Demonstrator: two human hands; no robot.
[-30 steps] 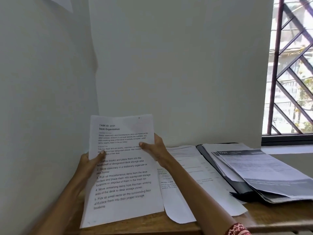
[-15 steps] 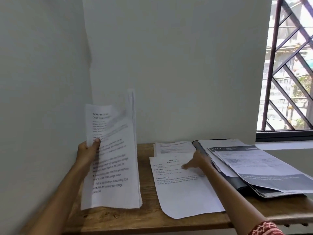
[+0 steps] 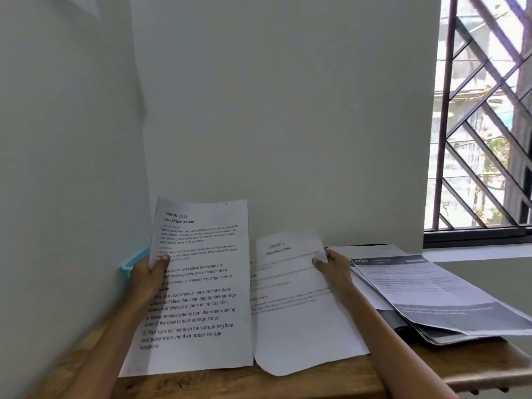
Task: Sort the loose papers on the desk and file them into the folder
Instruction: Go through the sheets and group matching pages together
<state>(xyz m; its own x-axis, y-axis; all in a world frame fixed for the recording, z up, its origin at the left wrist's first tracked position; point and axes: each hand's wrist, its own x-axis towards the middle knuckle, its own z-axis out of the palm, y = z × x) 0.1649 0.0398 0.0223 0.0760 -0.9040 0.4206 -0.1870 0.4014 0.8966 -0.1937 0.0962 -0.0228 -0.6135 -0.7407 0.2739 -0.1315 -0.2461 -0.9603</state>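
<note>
My left hand [image 3: 148,273] grips the left edge of a stack of printed sheets [image 3: 198,286] headed "Desk Organization", held tilted up with its lower edge near the wooden desk [image 3: 331,378]. My right hand [image 3: 334,267] pinches the right edge of a single white sheet [image 3: 296,312], which is lifted at its far end beside the stack. A dark folder [image 3: 394,319] lies open on the right, with several papers [image 3: 431,292] spread over it.
A light blue object [image 3: 134,260] pokes out behind the stack against the left wall. A white wall stands close behind the desk. A window with a metal grille [image 3: 483,133] is at the right. The desk's front edge is near me.
The stack in my left hand has turned back to face me. My right hand, which was touching the sheet flat on the desk, now pinches its right edge and has raised it.
</note>
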